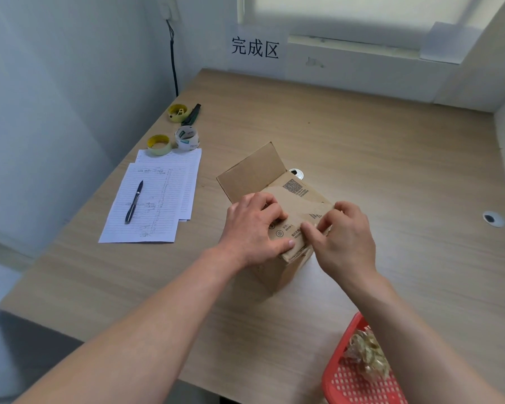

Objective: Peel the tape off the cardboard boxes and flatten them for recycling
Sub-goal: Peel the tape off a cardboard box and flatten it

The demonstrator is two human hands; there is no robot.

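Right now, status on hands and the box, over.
Left hand gripping cardboard box, fingers curled over the top. Right hand pinching at its near top edge. One flap up, box not flattened. Red basket near right forearm, not blocking.

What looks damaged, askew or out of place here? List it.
Little stands out. The brown cardboard box has one flap standing up and a scuffed, torn-looking printed top where the left hand and right hand work. The two lined paper sheets lie skewed over each other. Crumpled tape sits in the red plastic basket.
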